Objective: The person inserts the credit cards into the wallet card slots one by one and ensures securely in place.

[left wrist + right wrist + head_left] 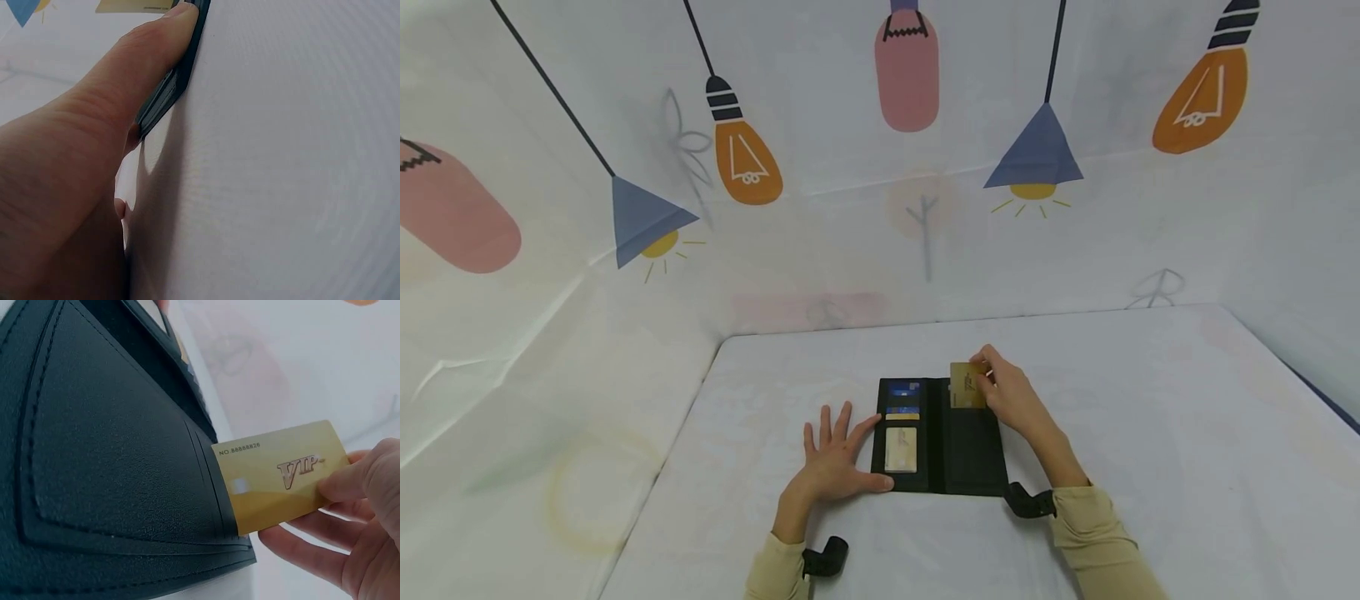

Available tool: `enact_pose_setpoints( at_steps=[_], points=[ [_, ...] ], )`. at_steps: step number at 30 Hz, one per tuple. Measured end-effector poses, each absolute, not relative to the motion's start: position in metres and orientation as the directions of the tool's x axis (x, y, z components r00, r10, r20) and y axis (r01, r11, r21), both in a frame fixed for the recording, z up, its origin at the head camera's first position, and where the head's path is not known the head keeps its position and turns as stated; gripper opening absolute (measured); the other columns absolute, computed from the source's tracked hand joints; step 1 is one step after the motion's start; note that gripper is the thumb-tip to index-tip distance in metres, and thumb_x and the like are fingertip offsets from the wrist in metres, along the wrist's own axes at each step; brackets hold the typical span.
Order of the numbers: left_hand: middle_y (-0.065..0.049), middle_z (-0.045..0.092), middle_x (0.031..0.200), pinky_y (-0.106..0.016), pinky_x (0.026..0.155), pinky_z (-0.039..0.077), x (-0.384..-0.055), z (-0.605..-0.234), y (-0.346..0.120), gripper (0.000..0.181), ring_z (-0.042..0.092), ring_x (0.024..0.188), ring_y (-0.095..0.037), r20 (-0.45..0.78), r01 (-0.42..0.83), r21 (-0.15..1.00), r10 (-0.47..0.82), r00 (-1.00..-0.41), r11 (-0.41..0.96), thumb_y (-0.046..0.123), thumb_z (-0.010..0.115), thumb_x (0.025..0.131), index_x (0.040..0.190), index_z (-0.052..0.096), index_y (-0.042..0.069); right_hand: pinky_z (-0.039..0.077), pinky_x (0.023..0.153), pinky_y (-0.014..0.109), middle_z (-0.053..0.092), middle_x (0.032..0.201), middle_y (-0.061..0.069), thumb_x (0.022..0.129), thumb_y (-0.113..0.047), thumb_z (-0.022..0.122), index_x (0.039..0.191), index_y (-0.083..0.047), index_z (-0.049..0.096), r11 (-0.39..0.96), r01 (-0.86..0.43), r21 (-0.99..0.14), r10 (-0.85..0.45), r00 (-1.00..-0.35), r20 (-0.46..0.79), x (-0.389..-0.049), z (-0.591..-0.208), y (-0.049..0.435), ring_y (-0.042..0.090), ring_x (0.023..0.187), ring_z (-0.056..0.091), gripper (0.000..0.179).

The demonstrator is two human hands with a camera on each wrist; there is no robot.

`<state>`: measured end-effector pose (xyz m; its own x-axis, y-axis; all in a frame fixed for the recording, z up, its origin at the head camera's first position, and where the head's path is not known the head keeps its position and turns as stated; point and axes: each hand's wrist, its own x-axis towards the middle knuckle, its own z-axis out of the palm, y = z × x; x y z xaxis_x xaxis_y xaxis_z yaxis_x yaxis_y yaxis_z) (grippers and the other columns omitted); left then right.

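An opened black wallet (973, 454) lies flat on the white table. Its left side holds several cards, among them a pale card (901, 450) in the lower window. My right hand (1011, 396) pinches a gold VIP card (281, 478) between thumb and fingers. In the right wrist view the card's near edge is at the slots by the far end of the wallet's right side; whether any of it is inside cannot be told. With fingers spread, my left hand (835, 467) rests at the wallet's left edge, its thumb (156, 37) on the lower left corner.
The white tabletop (1150, 400) surrounds the wallet. Behind it stands a pale wall sheet (850, 250) printed with lamps and bulbs. Black camera mounts (827, 557) sit on both wrists, the right mount (1028, 502) close to the wallet's lower right corner.
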<state>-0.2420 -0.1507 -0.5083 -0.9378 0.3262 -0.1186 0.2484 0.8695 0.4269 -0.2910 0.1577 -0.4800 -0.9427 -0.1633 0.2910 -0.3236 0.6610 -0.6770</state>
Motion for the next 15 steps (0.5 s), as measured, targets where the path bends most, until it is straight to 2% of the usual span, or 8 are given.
enact_pose_setpoints(
  at_steps=[7, 15],
  points=[
    [-0.017, 0.006, 0.166, -0.069, 0.112, -0.011, -0.2419, -0.5067, -0.15, 0.098, -0.012, 0.149, -0.046, -0.118, 0.248, 0.43, 0.326, -0.938, 0.868, 0.064, 0.078, 0.071, 0.153, 0.035, 0.03, 0.055, 0.073, 0.043, 0.063, 0.105, 0.021, 0.094, 0.004, 0.054, 0.125, -0.005, 0.047, 0.676, -0.313, -0.667, -0.18, -0.948, 0.263, -0.2913, -0.4813, 0.16, 0.031, 0.09, 0.063, 0.033],
    [-0.017, 0.006, 0.166, -0.069, 0.112, -0.011, -0.2422, -0.5083, -0.1503, 0.098, -0.011, 0.149, -0.046, -0.113, 0.247, 0.433, 0.324, -0.939, 0.867, 0.064, 0.078, 0.07, 0.152, 0.035, 0.031, 0.055, 0.072, 0.042, 0.062, 0.104, 0.02, 0.093, 0.004, 0.055, 0.128, -0.005, 0.046, 0.682, -0.313, -0.661, -0.187, -0.949, 0.256, -0.291, -0.4821, 0.1604, 0.034, 0.093, 0.064, 0.036]
  ],
)
